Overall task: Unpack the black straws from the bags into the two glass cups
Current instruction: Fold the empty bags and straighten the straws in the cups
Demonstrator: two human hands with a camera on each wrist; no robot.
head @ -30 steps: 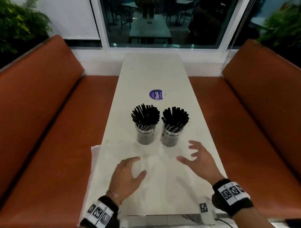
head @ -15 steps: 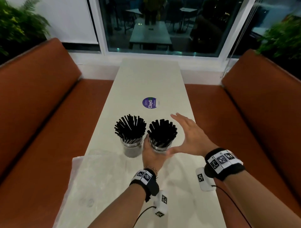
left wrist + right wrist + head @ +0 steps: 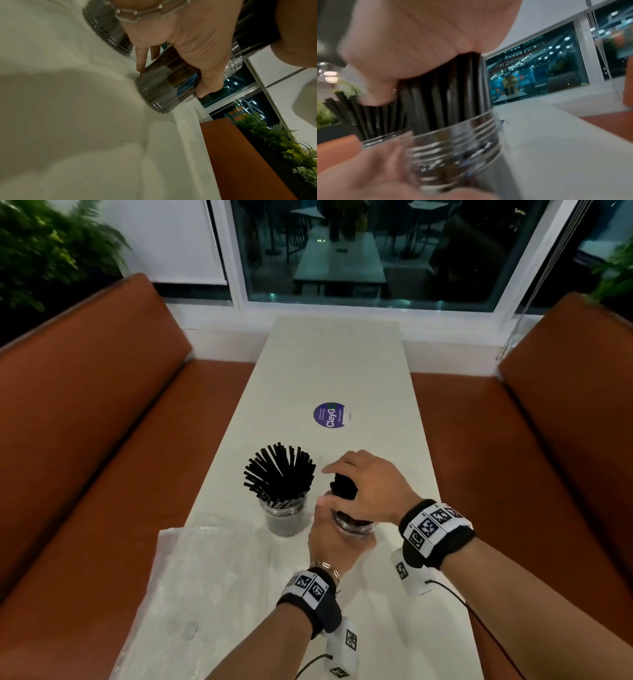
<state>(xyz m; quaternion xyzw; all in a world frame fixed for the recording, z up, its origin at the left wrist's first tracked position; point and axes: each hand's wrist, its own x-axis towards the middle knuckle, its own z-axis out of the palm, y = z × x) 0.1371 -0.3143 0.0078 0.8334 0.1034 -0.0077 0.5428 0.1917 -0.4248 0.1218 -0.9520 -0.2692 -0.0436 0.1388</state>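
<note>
Two glass cups stand side by side on the white table (image 3: 329, 364). The left cup (image 3: 285, 517) holds black straws (image 3: 279, 474) that fan out. My left hand (image 3: 330, 537) grips the right cup (image 3: 356, 527) around its side; the left wrist view shows its fingers (image 3: 210, 75) curled round the glass (image 3: 164, 89). My right hand (image 3: 368, 487) is wrapped round the bunch of black straws (image 3: 343, 486) in that cup, squeezing them together above the rim (image 3: 453, 121). In the right wrist view the straws (image 3: 436, 97) run down from the palm into the glass.
A crumpled clear plastic bag (image 3: 205, 573) lies on the table's near left and overhangs the edge. A round purple sticker (image 3: 329, 415) sits further back. Orange benches (image 3: 85, 440) flank the table on both sides, with a window at the far end.
Both hands rose from the near table to the right cup. The left hand took hold of the glass, and the right hand closed round its straws, gathering the fanned tops into a tight bunch.
</note>
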